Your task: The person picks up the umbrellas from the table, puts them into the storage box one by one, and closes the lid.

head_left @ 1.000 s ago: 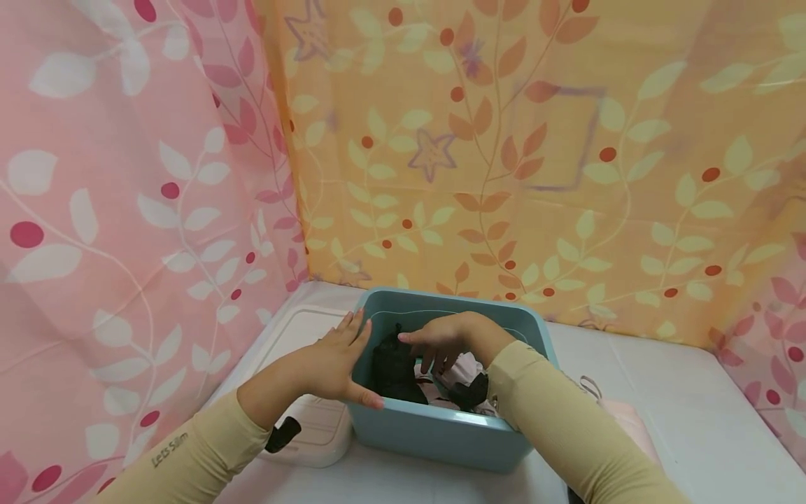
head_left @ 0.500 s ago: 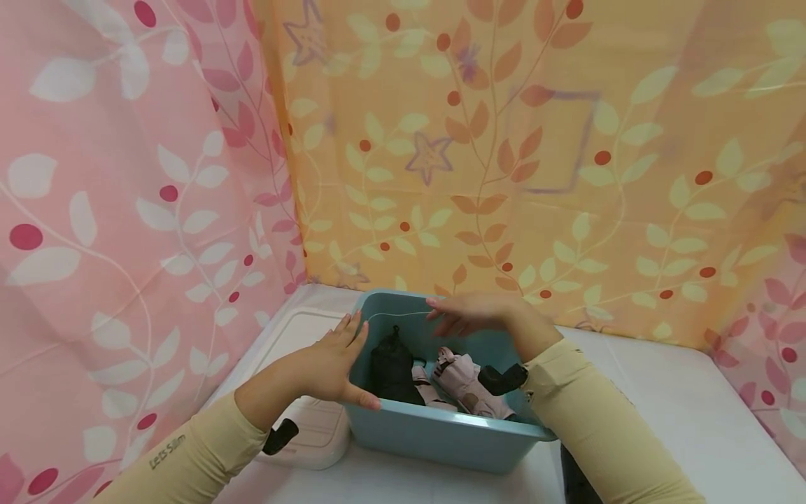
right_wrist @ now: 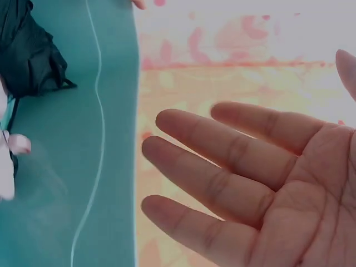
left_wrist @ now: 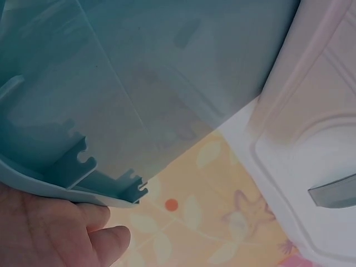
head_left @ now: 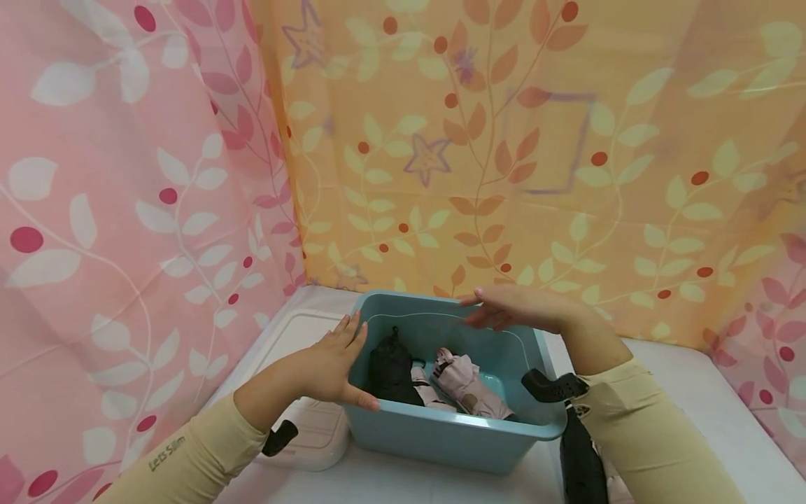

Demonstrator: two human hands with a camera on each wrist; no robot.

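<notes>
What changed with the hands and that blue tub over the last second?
The right hand came up out of the blue tub and now hovers open above its far rim, holding nothing. That uncovers the pink folded umbrella lying beside the black one. The left hand kept resting on the tub's left wall, and the tub and white lid stayed put.

Backdrop as I see it from the head camera: pink curtain (head_left: 126, 210) on the left, printed with white leaves and red dots. Orange curtain (head_left: 535, 161) across the back, printed with leaf vines, berries and purple stars. A strip of pink curtain at far right. The two meet in a corner. White desk (head_left: 693, 399) below. Even, soft light.
</notes>
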